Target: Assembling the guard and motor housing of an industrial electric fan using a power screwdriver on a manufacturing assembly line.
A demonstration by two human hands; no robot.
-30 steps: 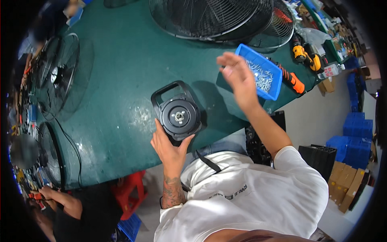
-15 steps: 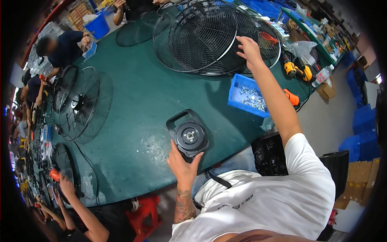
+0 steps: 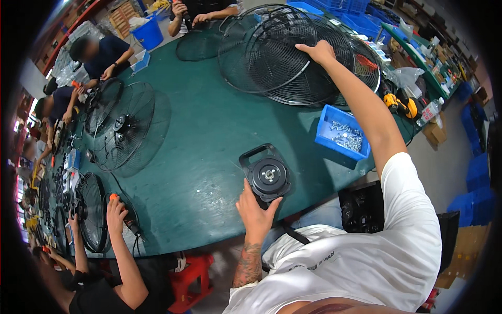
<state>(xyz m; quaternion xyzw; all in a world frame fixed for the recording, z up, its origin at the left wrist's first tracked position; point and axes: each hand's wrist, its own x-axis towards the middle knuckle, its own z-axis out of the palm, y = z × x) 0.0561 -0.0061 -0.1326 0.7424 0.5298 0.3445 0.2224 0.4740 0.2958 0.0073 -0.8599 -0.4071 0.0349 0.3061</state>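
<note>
My left hand (image 3: 254,209) grips the near edge of a black round fan motor housing (image 3: 266,175) with a carry handle, standing on the green table (image 3: 198,157) close to its front edge. My right hand (image 3: 317,51) reaches far across the table and is closed on the rim of the top black wire fan guard (image 3: 272,49) in a stack of guards at the back. A blue bin of small metal screws (image 3: 342,137) sits under my right arm.
Yellow power drills (image 3: 397,104) and a plastic bottle (image 3: 430,111) lie at the table's right edge. Fans with wire guards (image 3: 125,131) stand at the left, where several other people work. A person's hand with an orange-tipped tool (image 3: 116,206) is front left. Blue crates (image 3: 478,183) stand on the floor.
My right hand has gone from above the blue bin out to the stack of wire guards and taken hold of the top one. My left hand has stayed on the motor housing.
</note>
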